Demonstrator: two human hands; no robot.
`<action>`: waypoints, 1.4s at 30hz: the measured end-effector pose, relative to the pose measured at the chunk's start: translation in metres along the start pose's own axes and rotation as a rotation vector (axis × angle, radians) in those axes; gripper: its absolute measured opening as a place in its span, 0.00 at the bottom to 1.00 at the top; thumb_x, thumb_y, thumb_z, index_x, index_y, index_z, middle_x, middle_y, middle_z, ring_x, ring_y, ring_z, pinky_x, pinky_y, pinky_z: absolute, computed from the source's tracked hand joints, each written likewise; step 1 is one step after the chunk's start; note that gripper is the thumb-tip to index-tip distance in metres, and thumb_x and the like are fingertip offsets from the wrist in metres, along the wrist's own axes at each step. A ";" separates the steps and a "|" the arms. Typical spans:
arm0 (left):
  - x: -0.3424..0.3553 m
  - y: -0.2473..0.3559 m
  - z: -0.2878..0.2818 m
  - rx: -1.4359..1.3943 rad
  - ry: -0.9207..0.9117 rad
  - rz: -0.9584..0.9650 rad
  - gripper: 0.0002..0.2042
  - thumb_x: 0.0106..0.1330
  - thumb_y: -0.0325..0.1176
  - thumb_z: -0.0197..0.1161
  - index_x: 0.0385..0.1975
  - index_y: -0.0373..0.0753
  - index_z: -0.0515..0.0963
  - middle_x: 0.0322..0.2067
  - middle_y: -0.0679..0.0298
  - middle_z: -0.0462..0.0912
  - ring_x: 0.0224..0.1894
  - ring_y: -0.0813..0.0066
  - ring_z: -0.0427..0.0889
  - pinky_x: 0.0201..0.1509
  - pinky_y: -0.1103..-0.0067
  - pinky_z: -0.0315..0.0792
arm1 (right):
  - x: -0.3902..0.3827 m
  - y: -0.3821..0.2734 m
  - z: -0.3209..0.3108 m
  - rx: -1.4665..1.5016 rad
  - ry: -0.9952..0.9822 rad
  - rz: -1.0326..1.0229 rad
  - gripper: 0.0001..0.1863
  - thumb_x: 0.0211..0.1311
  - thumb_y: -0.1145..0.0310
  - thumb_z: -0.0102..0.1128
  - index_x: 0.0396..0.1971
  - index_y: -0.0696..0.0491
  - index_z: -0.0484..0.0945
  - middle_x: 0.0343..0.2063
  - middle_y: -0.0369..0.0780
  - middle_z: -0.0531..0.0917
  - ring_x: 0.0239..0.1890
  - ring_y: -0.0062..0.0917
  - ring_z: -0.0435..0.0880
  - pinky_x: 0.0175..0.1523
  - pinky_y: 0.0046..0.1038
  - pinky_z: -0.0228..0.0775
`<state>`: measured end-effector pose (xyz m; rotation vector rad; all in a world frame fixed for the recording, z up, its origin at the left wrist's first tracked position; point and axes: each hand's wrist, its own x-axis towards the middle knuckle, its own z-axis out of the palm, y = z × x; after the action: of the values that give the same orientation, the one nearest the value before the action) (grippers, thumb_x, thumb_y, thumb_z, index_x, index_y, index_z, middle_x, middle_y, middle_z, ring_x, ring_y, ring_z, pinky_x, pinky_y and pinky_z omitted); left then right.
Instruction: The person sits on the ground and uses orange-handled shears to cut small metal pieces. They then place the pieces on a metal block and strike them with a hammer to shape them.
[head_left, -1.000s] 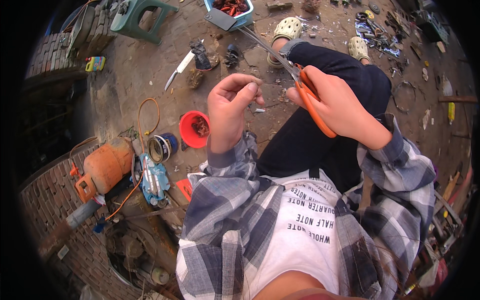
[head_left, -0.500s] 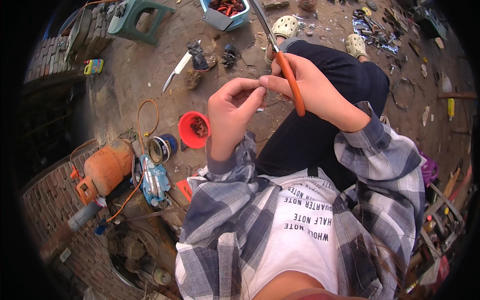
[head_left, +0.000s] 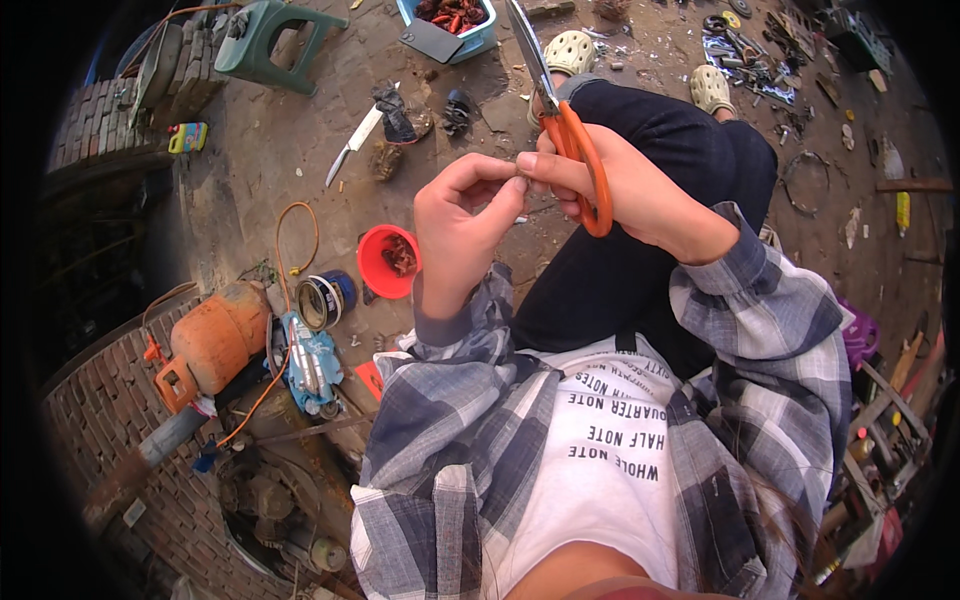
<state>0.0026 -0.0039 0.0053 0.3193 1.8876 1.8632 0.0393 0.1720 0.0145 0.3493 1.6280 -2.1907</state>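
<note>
My right hand grips long-bladed scissors by their orange handles, blades pointing up and slightly left. Its thumb and a finger meet the pinched fingertips of my left hand above my dark-trousered leg; what is between them is too small to make out. Below left of my left hand stands a red bowl with reddish-brown scraps inside. A white knife lies on the ground beside dark crumpled material. Beyond it, a light-blue tub holds red crayfish-like pieces.
A green stool stands top left, a small yellow jug below it. Lower left are an orange gas cylinder with hose, an open can and blue plastic. Metal tools and scrap lie scattered at right.
My right hand has moved left to meet my left hand's fingertips, and the scissors have swung from a diagonal to more upright. My left hand has barely moved.
</note>
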 end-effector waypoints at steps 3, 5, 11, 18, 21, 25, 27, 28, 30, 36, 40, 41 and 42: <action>0.001 0.002 -0.001 -0.083 0.013 -0.013 0.04 0.60 0.22 0.60 0.32 0.29 0.78 0.27 0.62 0.80 0.28 0.80 0.79 0.34 0.85 0.73 | 0.000 0.002 0.002 -0.129 0.108 -0.105 0.20 0.59 0.54 0.62 0.31 0.58 0.72 0.21 0.36 0.77 0.21 0.20 0.74 0.26 0.21 0.66; 0.002 0.001 -0.001 -0.102 0.051 0.005 0.04 0.60 0.22 0.60 0.32 0.29 0.77 0.26 0.62 0.80 0.27 0.79 0.78 0.34 0.84 0.73 | -0.001 0.005 0.000 -0.367 0.197 -0.208 0.21 0.58 0.53 0.62 0.33 0.59 0.71 0.21 0.39 0.78 0.22 0.27 0.77 0.29 0.25 0.67; 0.001 -0.001 -0.005 -0.119 0.172 0.058 0.03 0.59 0.21 0.60 0.31 0.28 0.77 0.27 0.61 0.81 0.27 0.79 0.80 0.32 0.84 0.74 | -0.024 0.008 -0.001 -1.146 0.371 -0.648 0.24 0.52 0.57 0.64 0.41 0.58 0.70 0.34 0.44 0.76 0.39 0.37 0.78 0.38 0.32 0.73; -0.001 -0.001 -0.005 -0.151 0.170 0.108 0.04 0.58 0.19 0.58 0.31 0.28 0.76 0.28 0.60 0.81 0.28 0.78 0.80 0.33 0.84 0.74 | -0.037 0.002 0.003 -1.303 0.337 -0.548 0.25 0.47 0.57 0.66 0.40 0.58 0.72 0.37 0.43 0.72 0.42 0.35 0.75 0.44 0.29 0.71; -0.003 -0.001 -0.008 -0.151 0.162 0.111 0.04 0.58 0.19 0.58 0.32 0.28 0.76 0.28 0.60 0.81 0.28 0.78 0.80 0.33 0.84 0.74 | -0.037 -0.001 0.002 -1.276 0.295 -0.572 0.28 0.46 0.60 0.68 0.43 0.61 0.69 0.39 0.44 0.71 0.45 0.39 0.73 0.47 0.32 0.69; -0.005 0.000 -0.007 -0.151 0.175 0.127 0.04 0.58 0.19 0.57 0.32 0.28 0.76 0.28 0.61 0.81 0.28 0.78 0.80 0.33 0.84 0.73 | -0.038 -0.001 0.001 -1.269 0.307 -0.563 0.28 0.46 0.60 0.68 0.43 0.61 0.69 0.39 0.45 0.71 0.46 0.40 0.72 0.49 0.34 0.67; -0.005 0.000 -0.008 -0.155 0.165 0.138 0.04 0.58 0.18 0.57 0.32 0.28 0.76 0.28 0.61 0.81 0.28 0.78 0.79 0.33 0.84 0.73 | -0.037 -0.001 -0.001 -1.267 0.304 -0.554 0.28 0.46 0.59 0.68 0.43 0.62 0.69 0.39 0.46 0.71 0.46 0.41 0.72 0.50 0.34 0.67; -0.005 0.000 -0.008 -0.156 0.160 0.143 0.04 0.58 0.18 0.56 0.32 0.28 0.76 0.28 0.61 0.81 0.28 0.78 0.79 0.33 0.84 0.73 | -0.037 -0.001 -0.001 -1.263 0.293 -0.541 0.28 0.47 0.59 0.68 0.43 0.62 0.69 0.39 0.46 0.71 0.46 0.41 0.72 0.49 0.34 0.67; -0.006 0.000 -0.007 -0.173 0.168 0.144 0.04 0.57 0.18 0.56 0.32 0.28 0.76 0.28 0.61 0.81 0.28 0.78 0.79 0.33 0.84 0.73 | -0.038 -0.002 -0.001 -1.256 0.272 -0.514 0.29 0.47 0.59 0.67 0.44 0.62 0.69 0.39 0.47 0.70 0.46 0.41 0.72 0.49 0.34 0.67; -0.009 -0.002 -0.006 -0.191 0.197 0.159 0.04 0.57 0.17 0.57 0.32 0.28 0.76 0.30 0.61 0.80 0.27 0.79 0.78 0.32 0.84 0.73 | -0.039 -0.001 0.001 -1.238 0.233 -0.452 0.29 0.48 0.57 0.67 0.44 0.62 0.69 0.38 0.46 0.71 0.45 0.41 0.73 0.47 0.34 0.68; -0.012 0.005 -0.011 -0.136 -0.020 0.064 0.02 0.56 0.18 0.57 0.28 0.29 0.75 0.29 0.58 0.78 0.25 0.77 0.76 0.30 0.83 0.71 | -0.028 0.001 -0.009 -1.303 0.440 -0.499 0.27 0.50 0.52 0.65 0.43 0.58 0.71 0.37 0.44 0.73 0.41 0.39 0.77 0.43 0.33 0.72; -0.015 0.010 -0.004 -0.140 -0.072 0.054 0.01 0.56 0.18 0.57 0.26 0.29 0.75 0.28 0.59 0.77 0.24 0.79 0.75 0.29 0.84 0.70 | -0.023 0.000 -0.015 -1.300 0.533 -0.495 0.27 0.51 0.52 0.65 0.42 0.58 0.71 0.36 0.44 0.73 0.39 0.39 0.77 0.41 0.33 0.73; -0.017 0.010 -0.002 -0.176 -0.039 0.040 0.01 0.56 0.19 0.57 0.26 0.29 0.75 0.28 0.59 0.77 0.25 0.79 0.75 0.29 0.84 0.70 | -0.019 -0.003 -0.022 -1.385 0.562 -0.511 0.26 0.52 0.52 0.64 0.42 0.58 0.71 0.35 0.44 0.74 0.37 0.39 0.78 0.38 0.34 0.73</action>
<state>0.0146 -0.0127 0.0182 0.3338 1.6886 2.0180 0.0544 0.1965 0.0193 0.1059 3.2947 -0.6820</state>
